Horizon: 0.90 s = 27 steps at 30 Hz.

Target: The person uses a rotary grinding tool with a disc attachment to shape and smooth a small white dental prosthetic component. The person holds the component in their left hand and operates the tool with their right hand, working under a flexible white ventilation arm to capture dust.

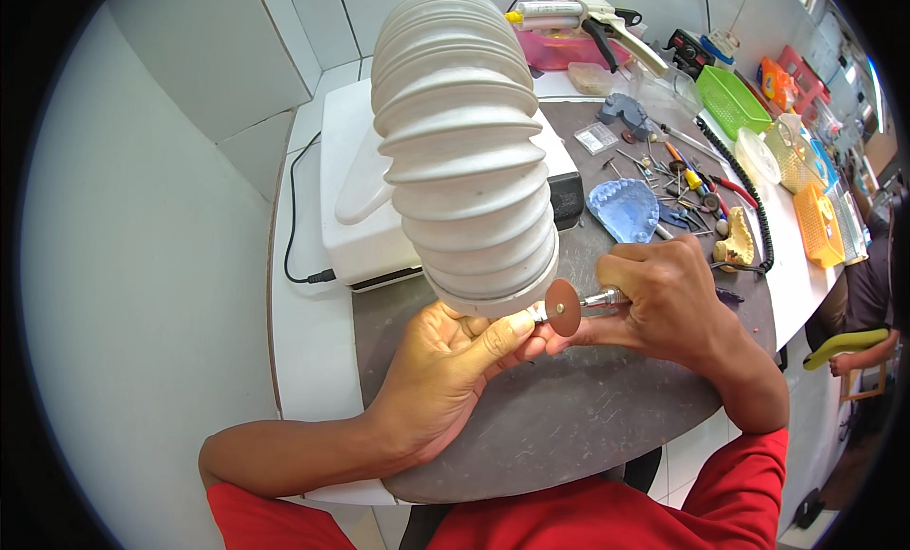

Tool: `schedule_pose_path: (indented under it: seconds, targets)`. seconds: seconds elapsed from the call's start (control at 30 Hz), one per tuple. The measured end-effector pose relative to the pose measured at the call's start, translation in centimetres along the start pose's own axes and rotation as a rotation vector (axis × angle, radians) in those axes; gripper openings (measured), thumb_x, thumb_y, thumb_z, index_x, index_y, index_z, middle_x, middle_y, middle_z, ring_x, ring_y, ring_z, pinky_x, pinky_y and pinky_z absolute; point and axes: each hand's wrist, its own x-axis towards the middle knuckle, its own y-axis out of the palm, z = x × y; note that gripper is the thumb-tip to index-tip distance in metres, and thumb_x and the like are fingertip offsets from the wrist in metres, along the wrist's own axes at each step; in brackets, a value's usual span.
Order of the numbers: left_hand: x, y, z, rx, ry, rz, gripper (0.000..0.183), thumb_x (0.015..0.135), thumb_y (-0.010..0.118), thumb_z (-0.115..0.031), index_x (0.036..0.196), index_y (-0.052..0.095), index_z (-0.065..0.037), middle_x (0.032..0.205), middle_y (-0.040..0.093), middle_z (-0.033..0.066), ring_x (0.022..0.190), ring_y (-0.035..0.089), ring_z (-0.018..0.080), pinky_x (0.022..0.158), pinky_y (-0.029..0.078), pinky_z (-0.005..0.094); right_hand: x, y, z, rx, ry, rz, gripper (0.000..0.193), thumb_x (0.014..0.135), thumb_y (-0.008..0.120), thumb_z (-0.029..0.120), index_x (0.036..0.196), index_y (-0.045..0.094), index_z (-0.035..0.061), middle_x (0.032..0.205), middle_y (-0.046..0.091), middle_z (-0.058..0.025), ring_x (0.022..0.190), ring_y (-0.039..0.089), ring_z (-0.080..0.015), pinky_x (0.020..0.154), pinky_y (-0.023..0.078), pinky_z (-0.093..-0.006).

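Observation:
My right hand (668, 303) is closed round a slim metal rotary handpiece (605, 298), which points left. A thin, round, reddish-brown cutting disc (563, 308) is fitted at its tip. My left hand (450, 365) meets it from the left, thumb and fingers pinched on a small shiny piece (539, 316) just beside the disc. The fingers hide most of that piece, so its kind and whether the disc touches it do not show. Both hands are close together under the mouth of a white ribbed suction hose (464, 180), over a dark grey mat (559, 417).
Behind the hose stands a white machine (355, 185). At right lie a blue dental cast (623, 209), a yellowish dental model (736, 242), scattered small tools and a coiled black cord (755, 190). Farther off are a dispensing gun (607, 28), a green basket (730, 100) and another person's hand (842, 364).

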Motion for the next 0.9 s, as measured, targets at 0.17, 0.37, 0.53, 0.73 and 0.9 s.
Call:
schedule_pose_path:
  seconds: [0.17,0.37,0.53,0.73,0.9]
  targets:
    - [0.0,0.1,-0.3,-0.025,-0.012,0.0,0.018,0.099,0.057,-0.012,0.111,0.059,0.002,0.103,0.062,0.0073,0.096,0.063,0.0122,0.089,0.052,0.0266,0.0,-0.1,0.1,0.006,0.01,-0.039,0.067,0.071,0.071,0.068,0.051,0.051,0.0078,0.05,0.051,-0.0043,0.041,0.053,-0.0228,0.041,0.041,-0.035]
    - [0.2,0.2,-0.5,-0.058,-0.015,-0.001,0.019,0.1,0.055,-0.011,0.114,0.055,0.002,0.108,0.059,0.0072,0.097,0.063,0.0121,0.088,0.054,0.0228,-0.1,-0.2,0.1,-0.033,0.039,-0.033,0.066,0.073,0.071,0.067,0.052,0.052,0.008,0.048,0.052,-0.0041,0.041,0.054,-0.0227,0.041,0.04,-0.0351]
    - [0.2,0.3,-0.5,-0.041,-0.012,-0.009,0.016,0.1,0.055,-0.01,0.113,0.054,-0.001,0.106,0.059,0.0068,0.096,0.062,0.0107,0.088,0.054,0.0213,0.0,-0.2,0.2,-0.008,0.038,-0.028,0.066,0.074,0.07,0.066,0.052,0.053,0.0071,0.048,0.052,-0.0047,0.04,0.053,-0.0233,0.04,0.04,-0.0354]
    - [0.1,0.7,-0.8,-0.053,-0.027,-0.029,0.016,0.099,0.056,-0.01,0.112,0.055,-0.001,0.106,0.059,0.0059,0.096,0.062,0.0098,0.087,0.054,0.0206,0.0,-0.1,0.1,0.009,0.035,-0.036,0.067,0.075,0.069,0.067,0.052,0.054,0.006,0.048,0.052,-0.0061,0.04,0.052,-0.0243,0.04,0.039,-0.0361]
    - [0.2,0.4,-0.5,-0.036,-0.02,-0.026,0.016,0.099,0.058,-0.012,0.111,0.055,-0.001,0.106,0.06,0.0059,0.095,0.063,0.01,0.087,0.054,0.0206,0.0,-0.2,0.2,0.011,0.044,-0.027,0.07,0.075,0.068,0.069,0.052,0.054,0.0046,0.048,0.052,-0.0075,0.039,0.052,-0.025,0.041,0.04,-0.0367]
